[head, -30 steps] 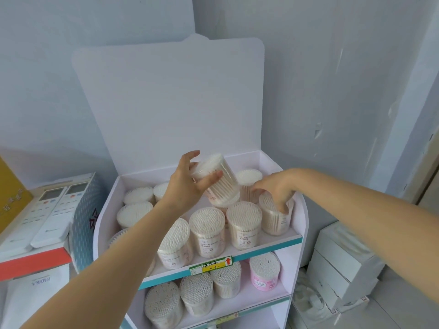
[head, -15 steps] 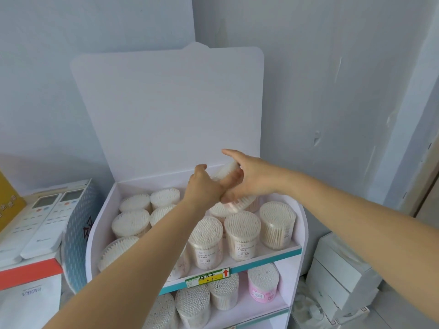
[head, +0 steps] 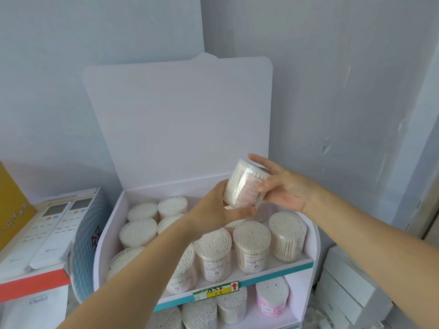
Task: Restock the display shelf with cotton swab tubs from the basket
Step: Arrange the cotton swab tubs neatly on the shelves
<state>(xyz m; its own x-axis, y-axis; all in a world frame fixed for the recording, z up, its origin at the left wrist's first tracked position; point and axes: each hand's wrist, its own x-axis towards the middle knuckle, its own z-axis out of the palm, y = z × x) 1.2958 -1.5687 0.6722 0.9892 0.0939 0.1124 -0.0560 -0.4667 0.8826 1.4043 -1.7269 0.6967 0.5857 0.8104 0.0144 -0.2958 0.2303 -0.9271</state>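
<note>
A cotton swab tub [head: 243,186] is held tilted in the air between both hands. Its lower end is cupped by the left hand [head: 221,208], whose fingers [head: 242,213] are curled beneath it. Its upper part is clasped by the right hand [head: 283,189], thumb laid across the label and fingers stretched loosely behind the lid end. Directly below both hands, the top tier of the display shelf [head: 310,263] is filled with standing tubs [head: 251,237].
</note>
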